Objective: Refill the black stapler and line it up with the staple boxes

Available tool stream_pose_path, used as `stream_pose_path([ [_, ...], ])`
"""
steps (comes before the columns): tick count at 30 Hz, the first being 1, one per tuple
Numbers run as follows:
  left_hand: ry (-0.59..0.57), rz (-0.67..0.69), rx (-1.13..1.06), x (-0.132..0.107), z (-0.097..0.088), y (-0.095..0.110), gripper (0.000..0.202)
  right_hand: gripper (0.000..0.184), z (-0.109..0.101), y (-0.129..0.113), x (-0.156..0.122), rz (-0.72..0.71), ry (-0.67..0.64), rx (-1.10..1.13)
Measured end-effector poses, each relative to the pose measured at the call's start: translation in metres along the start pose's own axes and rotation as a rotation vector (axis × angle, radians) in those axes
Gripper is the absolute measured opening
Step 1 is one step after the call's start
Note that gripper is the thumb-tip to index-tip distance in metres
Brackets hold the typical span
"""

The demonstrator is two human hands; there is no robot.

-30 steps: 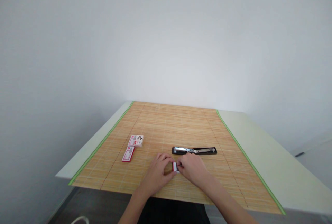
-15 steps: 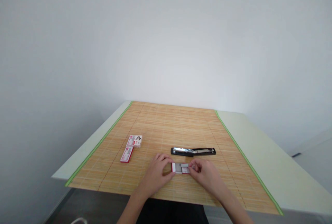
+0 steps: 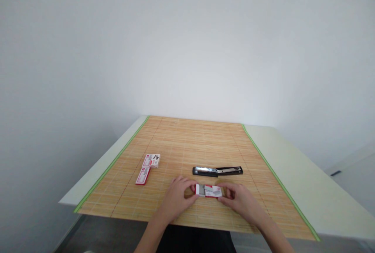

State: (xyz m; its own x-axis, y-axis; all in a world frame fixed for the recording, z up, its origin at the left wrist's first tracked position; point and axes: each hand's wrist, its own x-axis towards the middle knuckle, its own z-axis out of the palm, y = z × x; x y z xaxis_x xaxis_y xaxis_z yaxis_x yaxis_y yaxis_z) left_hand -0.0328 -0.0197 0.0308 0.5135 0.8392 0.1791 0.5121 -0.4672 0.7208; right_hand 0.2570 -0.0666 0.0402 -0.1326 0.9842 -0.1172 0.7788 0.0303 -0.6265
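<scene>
A small red and white staple box [image 3: 215, 193] lies on the mat with its inner tray partly slid out on the left, showing grey staples inside. A short grey staple strip [image 3: 208, 188] rests on top of the box. My left hand [image 3: 179, 196] grips the left end of the box between thumb and fingers. At the right end, my right hand [image 3: 237, 196] has thumb and fingers around the box's edges. Just beyond the box lies a black stapler [image 3: 217, 171], opened out flat with its metal channel facing up.
Several red and white staple boxes sit to the left, one box [image 3: 143, 176] nearer and another box [image 3: 155, 161] behind it. A bamboo mat [image 3: 187, 139] with green edging covers the middle of the white table [image 3: 295, 167]. A white wall [image 3: 193, 50] stands behind.
My right hand has let go of the staple strip, which now lies on the box. That hand has moved right to the box's right end; my left hand stays at the left end.
</scene>
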Motion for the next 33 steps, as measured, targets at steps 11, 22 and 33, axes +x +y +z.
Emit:
stream_pose_path([
  [11, -0.016, 0.018, -0.080, 0.004, 0.010, 0.003, 0.041, 0.038, 0.010, -0.016, 0.009, -0.047, -0.002, -0.032],
  [22, 0.242, -0.083, 0.000, 0.042, 0.010, -0.028, 0.056, 0.020, 0.015, -0.052, 0.019, -0.059, 0.087, -0.085],
  [33, 0.101, -0.049, 0.070, 0.039, 0.008, -0.020, 0.028, 0.027, 0.010, -0.058, 0.033, -0.120, 0.149, -0.144],
])
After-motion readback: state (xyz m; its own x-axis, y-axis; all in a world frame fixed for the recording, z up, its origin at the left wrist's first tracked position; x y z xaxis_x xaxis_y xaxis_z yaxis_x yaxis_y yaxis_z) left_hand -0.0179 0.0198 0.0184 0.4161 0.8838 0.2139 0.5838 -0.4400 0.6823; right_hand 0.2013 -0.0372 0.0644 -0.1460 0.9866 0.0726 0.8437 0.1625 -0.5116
